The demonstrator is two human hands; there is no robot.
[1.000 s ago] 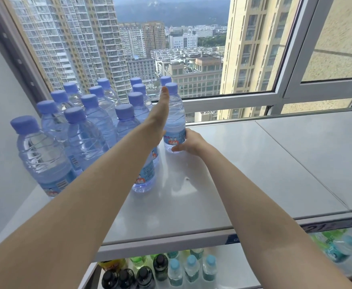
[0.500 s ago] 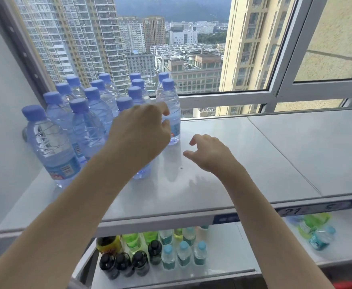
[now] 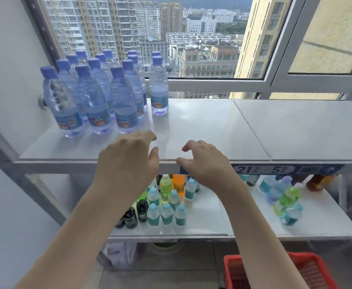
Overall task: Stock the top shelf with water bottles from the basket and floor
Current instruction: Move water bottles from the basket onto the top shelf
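Fourteen blue-capped water bottles (image 3: 159,88) on the top shelf (image 3: 212,126), one red basket (image 3: 317,272).

This looks like a shop, or its stockroom, high up in a city block. Beyond the left hand (image 3: 127,161), identical water bottles (image 3: 100,94) stand in rows on a white metal shelf (image 3: 212,126). Just right of the right hand (image 3: 208,163), the shelf's front edge carries a printed label strip (image 3: 262,169) (it reads 21 and 5). Below both hands a lower shelf (image 3: 208,217) holds ranked soft drinks (image 3: 166,211). A red plastic basket (image 3: 296,256) sits on the tiled floor (image 3: 170,268). The window (image 3: 191,38) shows tower blocks.
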